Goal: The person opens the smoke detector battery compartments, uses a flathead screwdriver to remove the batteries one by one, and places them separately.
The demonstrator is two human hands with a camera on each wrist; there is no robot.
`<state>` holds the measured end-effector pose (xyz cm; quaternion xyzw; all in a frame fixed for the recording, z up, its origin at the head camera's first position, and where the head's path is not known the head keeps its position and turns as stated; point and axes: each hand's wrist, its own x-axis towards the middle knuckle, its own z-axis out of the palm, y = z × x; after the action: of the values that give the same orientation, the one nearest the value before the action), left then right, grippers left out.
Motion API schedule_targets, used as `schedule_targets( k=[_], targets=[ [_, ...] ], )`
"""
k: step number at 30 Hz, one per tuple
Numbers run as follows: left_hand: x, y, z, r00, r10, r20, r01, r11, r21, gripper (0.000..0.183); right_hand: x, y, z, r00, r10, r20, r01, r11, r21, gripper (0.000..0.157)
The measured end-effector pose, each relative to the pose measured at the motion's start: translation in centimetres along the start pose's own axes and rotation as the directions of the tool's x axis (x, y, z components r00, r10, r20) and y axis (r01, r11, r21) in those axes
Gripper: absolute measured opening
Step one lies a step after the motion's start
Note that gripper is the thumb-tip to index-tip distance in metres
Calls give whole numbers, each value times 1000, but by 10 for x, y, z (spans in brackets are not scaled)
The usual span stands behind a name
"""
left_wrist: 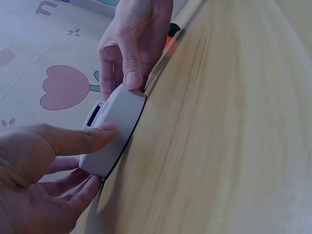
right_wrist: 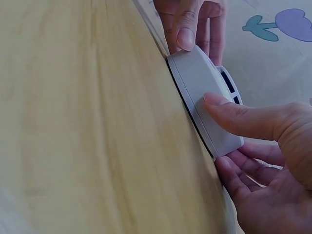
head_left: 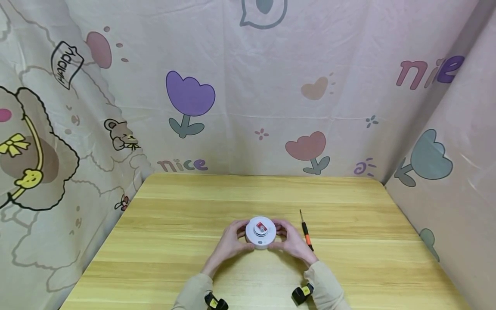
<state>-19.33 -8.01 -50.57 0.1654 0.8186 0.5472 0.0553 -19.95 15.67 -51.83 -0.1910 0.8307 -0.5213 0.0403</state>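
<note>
Round white plastic smoke-detector-like disc [head_left: 261,232] is sitting flat near the middle of the light wooden bench [head_left: 186,241], toward the person's edge, with a red-and-white label facing up. Behind and around the bench, a pale pink printed cloth backdrop with tulips and the word "nice" [head_left: 271,99] is hanging on three sides.

Both hands are cupping the disc from opposite sides. The left hand [head_left: 229,245] is curling round its left rim, thumb lying along the side wall and fingers wrapping the far edge; in the left wrist view the thumb is pressing on the housing [left_wrist: 114,131]. The right hand [head_left: 293,243] is mirroring this on the right rim, thumb on the wall [right_wrist: 209,105] and fingers tucked beneath the near edge. Each grip is partly closed on the disc, not flat.

The housing looks rigid, light and smooth, so it is probably somewhat slippery; the vented slots along its side suggest thin plastic that could crack under a hard squeeze. The outer rim, held from two opposing sides, seems the safest place to take hold.

Just right of the right hand, a slim orange-and-black screwdriver [head_left: 306,232] is lying on the bench, untouched.
</note>
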Motion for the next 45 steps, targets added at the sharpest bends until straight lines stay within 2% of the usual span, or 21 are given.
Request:
schedule_targets(
  k=[9,23,27,38,45],
  targets=[
    [0,-1,0,999,25,-20,-25,1000,6,78,0,1,2,1000,-1,-20,2,1000,12,80],
    [0,-5,2,999,11,-33,-11,1000,5,82,-4,3,3,1000,1,-25,1,998,61,78],
    [0,-7,2,999,7,-40,-8,1000,-25,83,-5,3,2,1000,-2,-19,3,998,68,76],
    [-2,-7,-1,997,-5,-82,-10,982,-186,74,-6,10,1,999,-6,-39,12,988,155,72],
    [-1,-10,-1,995,-19,-96,2,985,-172,75,-6,11,0,999,-10,-41,18,978,206,69]
  ],
)
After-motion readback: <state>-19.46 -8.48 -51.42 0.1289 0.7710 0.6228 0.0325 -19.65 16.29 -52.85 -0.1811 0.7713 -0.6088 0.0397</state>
